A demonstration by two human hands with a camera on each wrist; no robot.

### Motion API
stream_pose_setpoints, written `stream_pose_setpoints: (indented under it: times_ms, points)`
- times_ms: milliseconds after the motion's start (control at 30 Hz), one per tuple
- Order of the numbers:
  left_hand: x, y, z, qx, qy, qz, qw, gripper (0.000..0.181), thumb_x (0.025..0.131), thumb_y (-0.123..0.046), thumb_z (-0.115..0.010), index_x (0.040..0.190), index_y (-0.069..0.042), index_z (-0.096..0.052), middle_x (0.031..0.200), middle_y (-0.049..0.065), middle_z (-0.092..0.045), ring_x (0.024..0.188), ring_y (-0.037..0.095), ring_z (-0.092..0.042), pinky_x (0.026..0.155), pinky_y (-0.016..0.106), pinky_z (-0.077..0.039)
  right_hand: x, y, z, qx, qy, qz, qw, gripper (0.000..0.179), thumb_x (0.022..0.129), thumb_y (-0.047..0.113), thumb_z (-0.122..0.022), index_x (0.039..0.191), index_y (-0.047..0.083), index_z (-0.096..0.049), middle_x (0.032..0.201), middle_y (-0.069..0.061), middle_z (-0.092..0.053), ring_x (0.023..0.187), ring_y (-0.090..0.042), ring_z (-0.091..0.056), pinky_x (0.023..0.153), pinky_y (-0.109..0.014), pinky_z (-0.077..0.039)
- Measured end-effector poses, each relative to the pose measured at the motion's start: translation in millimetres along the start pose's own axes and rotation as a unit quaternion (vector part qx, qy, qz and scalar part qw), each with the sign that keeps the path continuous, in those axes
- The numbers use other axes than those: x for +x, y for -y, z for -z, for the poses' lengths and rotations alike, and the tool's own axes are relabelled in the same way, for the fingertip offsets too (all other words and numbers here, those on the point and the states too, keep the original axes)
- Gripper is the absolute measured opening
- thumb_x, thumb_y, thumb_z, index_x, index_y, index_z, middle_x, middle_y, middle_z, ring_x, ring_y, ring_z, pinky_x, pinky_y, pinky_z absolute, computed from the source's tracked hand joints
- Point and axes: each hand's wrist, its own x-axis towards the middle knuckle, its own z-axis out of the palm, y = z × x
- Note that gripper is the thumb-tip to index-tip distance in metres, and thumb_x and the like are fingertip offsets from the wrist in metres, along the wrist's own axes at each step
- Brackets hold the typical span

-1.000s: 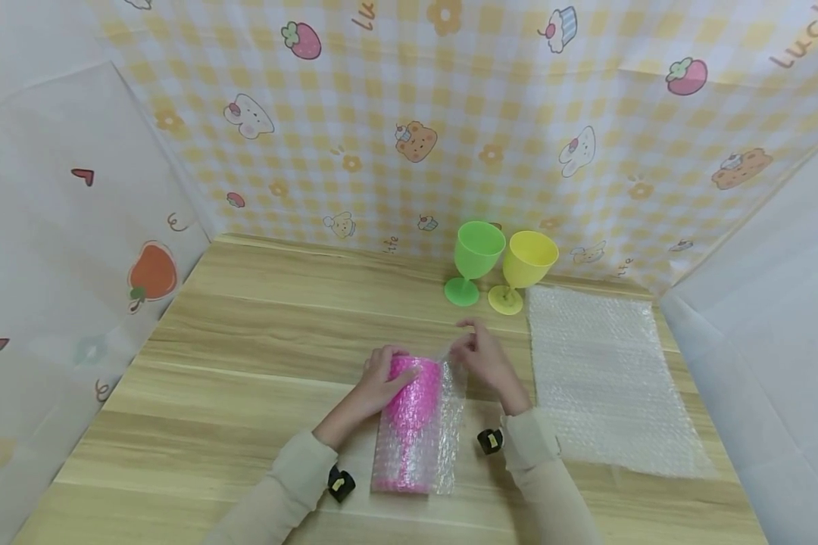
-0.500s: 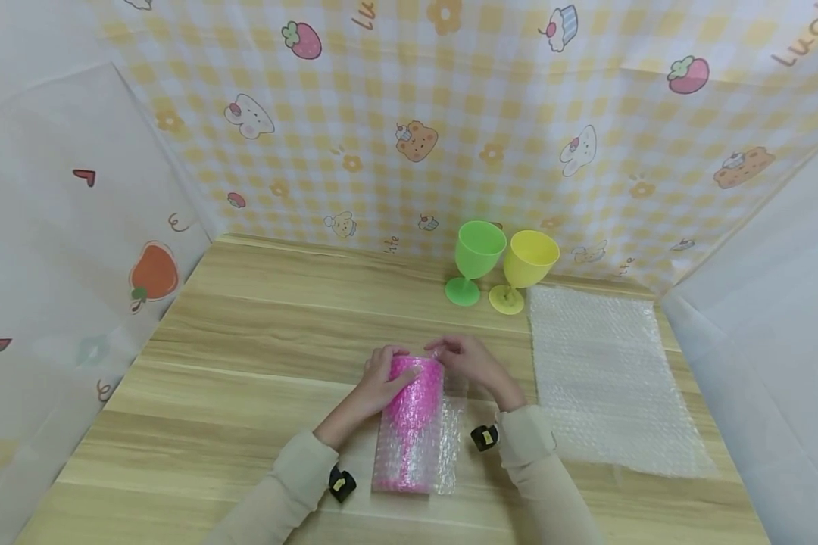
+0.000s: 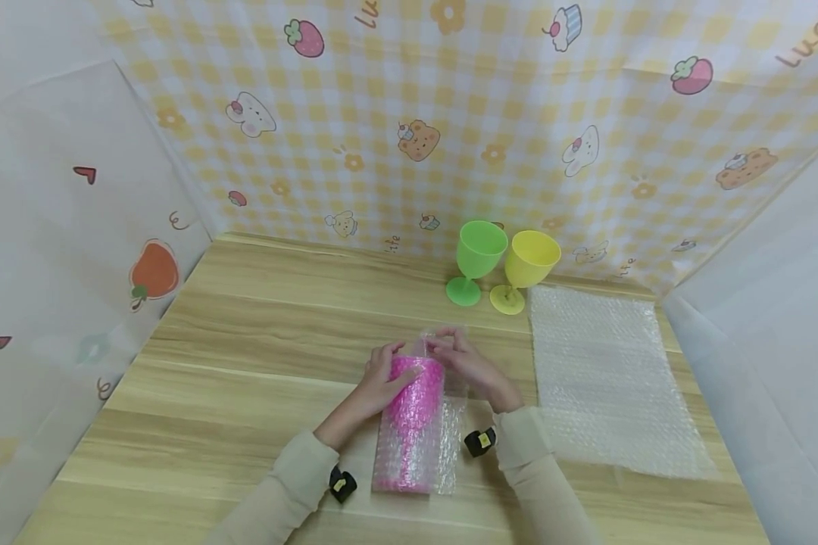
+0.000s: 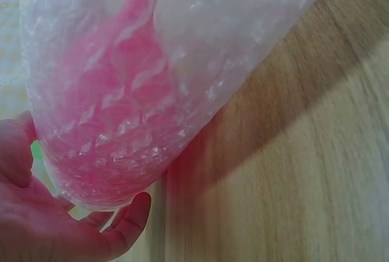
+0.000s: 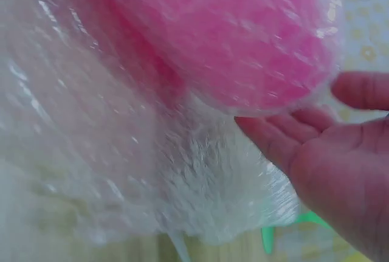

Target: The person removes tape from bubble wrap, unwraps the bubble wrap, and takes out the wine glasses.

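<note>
A pink goblet [image 3: 412, 409] lies rolled in bubble wrap [image 3: 448, 446], its rim end toward the back and its foot toward the front. My left hand [image 3: 379, 382] grips the rim end, thumb on top and fingers round the far side; the left wrist view shows the fingers curled at the wrapped bowl [image 4: 121, 128]. Across from it my right hand [image 3: 466, 363] touches the loose wrap beyond the rim. In the right wrist view its fingers are fairly straight against the wrap, thumb near the wrapped bowl [image 5: 267, 43]; some fingertips are hidden.
A green goblet [image 3: 480, 253] and a yellow goblet [image 3: 530, 261] stand upright at the back of the wooden table [image 3: 245, 341]. Flat bubble wrap [image 3: 607, 378] lies to the right. A patterned cloth [image 3: 354, 151] hangs behind. Each wrist wears a black camera.
My right hand has moved left from beside the wrap to the rim end, bringing the loose wrap over there. My left hand keeps its grip, and the wrapped goblet has not moved.
</note>
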Motion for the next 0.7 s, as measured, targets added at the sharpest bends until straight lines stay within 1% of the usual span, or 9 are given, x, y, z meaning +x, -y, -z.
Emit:
stream_pose_setpoints:
  times_ms: [100,167,200,367,433,533,567,667,700]
  points:
    - [0.4,1.4,0.7,-0.006,-0.002,0.0,1.0,0.065,0.091,-0.03,-0.056,0.141,-0.001,-0.027,0.139,0.028,-0.025,0.128,0.046,-0.029,0.102,0.065,-0.029,4.3,-5.0,-5.0,-0.043,-0.027,0.002,0.9987,0.017,0.096,0.008,-0.039,0.111,0.0,-0.039,0.13,-0.02,-0.046,0.122,-0.035,-0.044,0.1,-0.04,-0.042]
    - [0.2,2.5,2.3,-0.016,-0.004,0.0,0.9999,0.064,0.091,-0.029,-0.056,0.141,-0.001,-0.027,0.138,0.028,-0.025,0.127,0.047,-0.031,0.103,0.063,-0.03,6.5,-7.9,-7.3,-0.079,-0.049,0.005,0.9957,0.01,0.094,0.005,-0.041,0.103,0.0,-0.045,0.119,-0.02,-0.049,0.114,-0.033,-0.047,0.094,-0.038,-0.044]
    - [-0.1,3.2,3.3,-0.024,-0.003,0.001,0.9997,0.064,0.091,-0.028,-0.056,0.141,-0.001,-0.027,0.138,0.028,-0.025,0.127,0.047,-0.032,0.102,0.062,-0.032,7.3,-9.1,-8.0,-0.091,-0.056,0.009,0.9942,0.008,0.092,0.002,-0.042,0.099,0.001,-0.046,0.118,-0.02,-0.05,0.114,-0.034,-0.047,0.094,-0.04,-0.045]
    - [-2.4,7.9,9.6,-0.055,0.004,0.023,0.9982,0.064,0.092,-0.029,-0.055,0.142,-0.003,-0.025,0.139,0.026,-0.023,0.123,0.048,-0.039,0.098,0.055,-0.042,9.6,-12.8,-8.5,-0.152,-0.072,0.023,0.9855,0.017,0.082,-0.011,-0.044,0.084,0.003,-0.052,0.135,-0.018,-0.05,0.127,-0.039,-0.043,0.102,-0.05,-0.04]
    - [-3.0,9.5,11.6,-0.059,0.006,0.026,0.9979,0.064,0.093,-0.029,-0.055,0.142,-0.001,-0.025,0.138,0.027,-0.023,0.121,0.047,-0.041,0.096,0.053,-0.045,10.1,-12.9,-8.0,-0.179,-0.066,0.028,0.9813,0.021,0.081,-0.013,-0.043,0.081,0.004,-0.055,0.138,-0.016,-0.048,0.125,-0.039,-0.045,0.098,-0.048,-0.044]
    - [-2.7,11.7,12.7,-0.057,0.003,0.027,0.998,0.062,0.093,-0.028,-0.055,0.14,0.001,-0.027,0.136,0.028,-0.024,0.118,0.045,-0.042,0.095,0.05,-0.046,9.7,-12.4,-7.7,-0.215,-0.061,0.034,0.9742,0.025,0.081,-0.013,-0.043,0.084,0.004,-0.061,0.123,-0.017,-0.059,0.11,-0.036,-0.055,0.086,-0.042,-0.05]
    - [-2.5,12.2,12.7,-0.056,0.003,0.028,0.998,0.062,0.093,-0.028,-0.055,0.14,0.001,-0.027,0.136,0.028,-0.025,0.117,0.045,-0.043,0.095,0.05,-0.046,9.6,-12.1,-7.5,-0.221,-0.059,0.037,0.9727,0.027,0.08,-0.013,-0.043,0.087,0.005,-0.063,0.123,-0.016,-0.059,0.109,-0.035,-0.055,0.086,-0.042,-0.05]
    - [-2.1,12.5,12.4,-0.056,0.002,0.028,0.998,0.062,0.093,-0.029,-0.055,0.139,0.002,-0.028,0.136,0.028,-0.025,0.116,0.045,-0.043,0.094,0.05,-0.047,9.2,-12.2,-6.7,-0.219,-0.044,0.045,0.9738,0.042,0.079,-0.014,-0.043,0.109,0.005,-0.065,0.13,-0.015,-0.055,0.115,-0.036,-0.053,0.095,-0.047,-0.046]
    - [-2.2,12.3,12.3,-0.059,0.003,0.029,0.9979,0.063,0.093,-0.03,-0.055,0.139,0.002,-0.027,0.137,0.029,-0.024,0.117,0.045,-0.043,0.094,0.05,-0.047,9.1,-11.9,-6.5,-0.211,-0.036,0.048,0.9755,0.049,0.078,-0.016,-0.043,0.117,0.007,-0.062,0.137,-0.013,-0.05,0.121,-0.036,-0.049,0.099,-0.049,-0.043]
